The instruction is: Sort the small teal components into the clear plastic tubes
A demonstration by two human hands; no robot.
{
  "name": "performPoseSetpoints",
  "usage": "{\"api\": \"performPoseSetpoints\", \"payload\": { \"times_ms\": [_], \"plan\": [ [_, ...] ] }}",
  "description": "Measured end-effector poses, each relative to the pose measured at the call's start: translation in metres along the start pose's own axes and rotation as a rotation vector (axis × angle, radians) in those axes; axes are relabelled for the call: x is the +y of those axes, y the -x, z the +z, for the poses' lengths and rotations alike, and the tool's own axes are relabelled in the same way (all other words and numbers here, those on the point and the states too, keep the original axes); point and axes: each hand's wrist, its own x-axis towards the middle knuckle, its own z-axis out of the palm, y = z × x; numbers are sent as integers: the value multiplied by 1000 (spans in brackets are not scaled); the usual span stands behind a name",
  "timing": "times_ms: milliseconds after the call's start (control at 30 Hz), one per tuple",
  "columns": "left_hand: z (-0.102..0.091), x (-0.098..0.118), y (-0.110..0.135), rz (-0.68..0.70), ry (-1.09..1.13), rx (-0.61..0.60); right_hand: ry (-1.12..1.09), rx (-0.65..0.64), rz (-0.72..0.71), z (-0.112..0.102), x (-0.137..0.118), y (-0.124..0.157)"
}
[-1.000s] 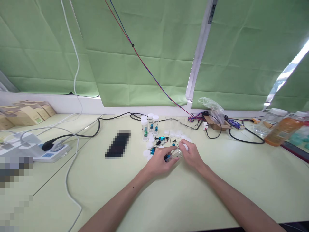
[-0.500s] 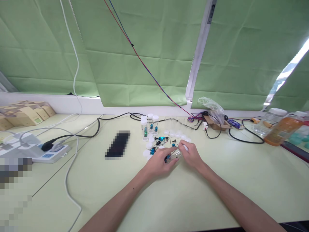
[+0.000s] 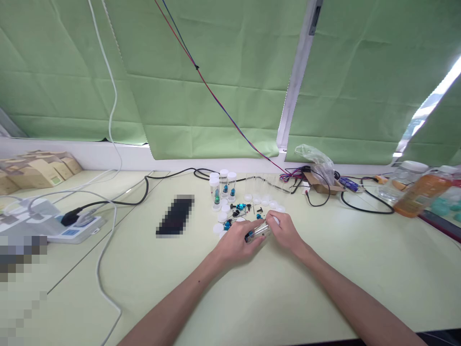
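My left hand (image 3: pixel 235 242) is closed round a clear tube (image 3: pixel 260 230), which lies tilted between both hands. Something blue and dark shows inside the tube's left end. At the other end, the fingers of my right hand (image 3: pixel 287 231) grip a white cap (image 3: pixel 275 220); whether it is fully seated I cannot tell. Just beyond my hands lie small blue and black parts (image 3: pixel 240 206) and loose white caps (image 3: pixel 222 217). Several capped tubes (image 3: pixel 215 196) with blue or green pieces inside stand upright behind them. Clear tubes (image 3: pixel 264 183) stand farther right, with more white caps (image 3: pixel 266 199) before them.
A pixelated dark rectangle (image 3: pixel 175 216) lies left of the parts. A white power strip (image 3: pixel 77 230) with cables is at far left, below cardboard boxes (image 3: pixel 39 170). Toward the right are a cardboard tray (image 3: pixel 326 186), a plastic bag (image 3: pixel 319 161), black cable (image 3: pixel 367 210) and an orange bottle (image 3: pixel 423 192).
My right hand has shifted very slightly at the capped end of the tube. Otherwise the hands and the things on the table look the same.
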Motion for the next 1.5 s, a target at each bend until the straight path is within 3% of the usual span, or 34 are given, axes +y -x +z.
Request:
{"api": "performPoseSetpoints", "payload": {
  "times_ms": [1233, 1500],
  "plan": [
    [7, -10, 4, 42, -284, -1, 44, -56, 86, 0, 2, -2],
    [3, -5, 1, 18, -175, 41, 35, -4, 29, 0, -3, 0]
  ]
}}
